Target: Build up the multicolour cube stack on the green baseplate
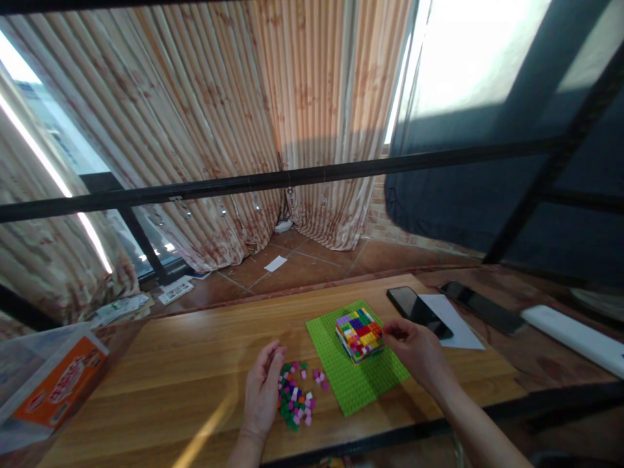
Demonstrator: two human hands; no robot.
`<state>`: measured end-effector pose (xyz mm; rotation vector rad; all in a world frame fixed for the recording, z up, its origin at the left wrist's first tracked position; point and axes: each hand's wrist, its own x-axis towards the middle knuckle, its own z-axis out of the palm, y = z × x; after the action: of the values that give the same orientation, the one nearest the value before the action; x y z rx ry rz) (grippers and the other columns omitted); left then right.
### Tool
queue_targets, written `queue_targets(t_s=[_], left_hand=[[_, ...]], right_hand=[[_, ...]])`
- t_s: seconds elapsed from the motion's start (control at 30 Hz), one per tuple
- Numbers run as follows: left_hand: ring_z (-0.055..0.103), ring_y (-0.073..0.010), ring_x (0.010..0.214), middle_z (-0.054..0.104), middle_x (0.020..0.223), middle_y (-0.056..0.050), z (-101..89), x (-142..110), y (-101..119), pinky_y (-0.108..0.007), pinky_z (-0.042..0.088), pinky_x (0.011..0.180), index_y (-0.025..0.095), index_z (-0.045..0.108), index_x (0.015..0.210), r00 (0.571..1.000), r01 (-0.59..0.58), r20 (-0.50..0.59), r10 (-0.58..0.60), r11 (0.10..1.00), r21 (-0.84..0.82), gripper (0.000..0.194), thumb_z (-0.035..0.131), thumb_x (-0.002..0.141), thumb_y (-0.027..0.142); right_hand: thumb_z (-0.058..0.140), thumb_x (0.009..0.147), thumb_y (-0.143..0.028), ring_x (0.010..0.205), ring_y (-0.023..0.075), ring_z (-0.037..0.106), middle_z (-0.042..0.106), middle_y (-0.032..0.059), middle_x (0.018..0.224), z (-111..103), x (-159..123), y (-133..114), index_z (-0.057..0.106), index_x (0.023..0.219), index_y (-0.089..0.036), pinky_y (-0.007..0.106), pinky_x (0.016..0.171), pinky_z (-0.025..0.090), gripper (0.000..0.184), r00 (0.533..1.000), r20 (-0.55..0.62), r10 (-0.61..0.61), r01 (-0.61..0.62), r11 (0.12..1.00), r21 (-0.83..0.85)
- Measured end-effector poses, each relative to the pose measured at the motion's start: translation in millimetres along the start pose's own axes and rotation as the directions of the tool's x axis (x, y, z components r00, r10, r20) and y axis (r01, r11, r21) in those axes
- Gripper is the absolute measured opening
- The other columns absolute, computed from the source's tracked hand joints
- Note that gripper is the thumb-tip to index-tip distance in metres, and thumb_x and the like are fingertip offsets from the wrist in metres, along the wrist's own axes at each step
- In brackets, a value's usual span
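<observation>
A low block of multicoloured toy building bricks (pixel 359 333) sits on a green studded baseplate (pixel 338 383). My right hand (pixel 414 344) is at the block's right edge, with thumb and fingertips pinched together. Whatever is between those fingertips is too small to make out. To the left of the baseplate lies a loose pile of small bricks (pixel 295 400), mostly green, pink, purple and white. Beside this pile my left hand (pixel 263 390) hovers or rests, its fingers loosely extended and nothing seen in it.
Behind my right hand, a black phone (pixel 419 312) partly covers a white sheet of paper (pixel 455 318) on the wooden table (pixel 185 364). A second dark phone-like slab (pixel 480 305) and a long white object (pixel 575 338) lie farther right. A clear plastic box (pixel 29 364) stands at left.
</observation>
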<state>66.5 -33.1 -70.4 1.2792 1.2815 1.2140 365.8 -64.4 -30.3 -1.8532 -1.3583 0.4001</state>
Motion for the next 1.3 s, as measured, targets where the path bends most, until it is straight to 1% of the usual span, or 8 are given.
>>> queue_targets(t_s=[0.17,0.33,0.5,0.63,0.83,1.0,1.17,1.3], left_hand=[[0.061,-0.0238,0.105,0.067,0.11,-0.01,1.0,0,-1,-0.038,0.043,0.096,0.018,0.059,0.113,1.0,0.01,-0.008,-0.01,1.0,-0.011,0.048,0.059,0.077,0.05],[0.062,-0.0227,0.104,0.066,0.111,-0.01,1.0,1,-4,-0.038,0.043,0.096,0.018,0.059,0.112,1.0,0.012,-0.003,-0.012,1.0,0.003,0.046,0.058,0.078,0.049],[0.061,-0.023,0.106,0.067,0.111,-0.01,0.7,2,-7,-0.037,0.043,0.097,0.017,0.059,0.112,1.0,-0.003,-0.004,0.003,1.0,-0.019,0.047,0.06,0.077,0.048],[0.061,-0.0232,0.106,0.067,0.11,-0.011,1.5,2,-4,-0.037,0.043,0.097,0.017,0.059,0.111,1.0,0.001,-0.008,-0.001,1.0,-0.03,0.047,0.061,0.076,0.048],[0.062,-0.0234,0.104,0.067,0.11,-0.01,1.0,1,-5,-0.037,0.044,0.094,0.018,0.06,0.11,1.0,-0.018,-0.011,0.018,1.0,-0.003,0.045,0.061,0.076,0.047],[0.062,-0.0228,0.103,0.068,0.107,-0.01,1.1,2,-8,-0.037,0.044,0.094,0.018,0.06,0.11,0.999,-0.042,-0.015,0.042,0.999,0.02,0.042,0.06,0.078,0.045],[0.061,-0.0221,0.104,0.068,0.108,-0.01,1.6,2,-9,-0.037,0.044,0.095,0.018,0.059,0.111,0.999,-0.05,-0.003,0.05,0.998,0.032,0.04,0.058,0.08,0.043],[0.062,-0.0218,0.104,0.068,0.107,-0.01,1.3,2,-10,-0.037,0.045,0.094,0.018,0.059,0.111,0.999,-0.049,-0.004,0.049,0.998,0.029,0.04,0.058,0.08,0.042]], right_hand=[[0.057,0.07,-0.035,0.059,0.0165,0.059,0.067,0.0005,0.062,1,0,0,0.069,0.067,-0.023,0.025,0.055,0.038,0.018,0.999,-0.04,-0.002,0.001,0.999,-0.037],[0.06,0.068,-0.037,0.059,0.0174,0.06,0.068,0.001,0.062,4,0,6,0.07,0.067,-0.022,0.026,0.056,0.041,0.017,0.999,-0.026,0.028,-0.026,0.997,0.071],[0.06,0.068,-0.036,0.065,0.0195,0.064,0.071,0.0028,0.069,4,0,11,0.072,0.073,-0.021,0.028,0.061,0.045,0.02,0.999,0.032,0.037,-0.042,0.983,0.177],[0.057,0.071,-0.036,0.067,0.0198,0.064,0.072,0.0027,0.072,3,2,13,0.072,0.074,-0.021,0.028,0.062,0.045,0.021,0.998,0.058,0.018,-0.026,0.989,0.143],[0.054,0.073,-0.035,0.066,0.019,0.064,0.071,0.0024,0.069,4,3,13,0.07,0.074,-0.021,0.028,0.062,0.045,0.021,0.999,0.032,-0.011,0.009,0.998,0.067],[0.055,0.073,-0.035,0.072,0.0199,0.066,0.072,0.0034,0.076,1,3,10,0.069,0.078,-0.021,0.029,0.066,0.047,0.021,0.998,0.055,-0.003,-0.004,0.992,0.126],[0.055,0.072,-0.038,0.067,0.0195,0.065,0.072,0.0036,0.073,-4,2,5,0.068,0.078,-0.02,0.027,0.058,0.045,0.023,0.996,0.052,0.068,-0.076,0.981,0.177],[0.059,0.068,-0.039,0.06,0.0187,0.064,0.071,0.0037,0.066,0,3,6,0.07,0.074,-0.02,0.026,0.051,0.043,0.022,0.995,0.03,0.093,-0.098,0.965,0.243]])
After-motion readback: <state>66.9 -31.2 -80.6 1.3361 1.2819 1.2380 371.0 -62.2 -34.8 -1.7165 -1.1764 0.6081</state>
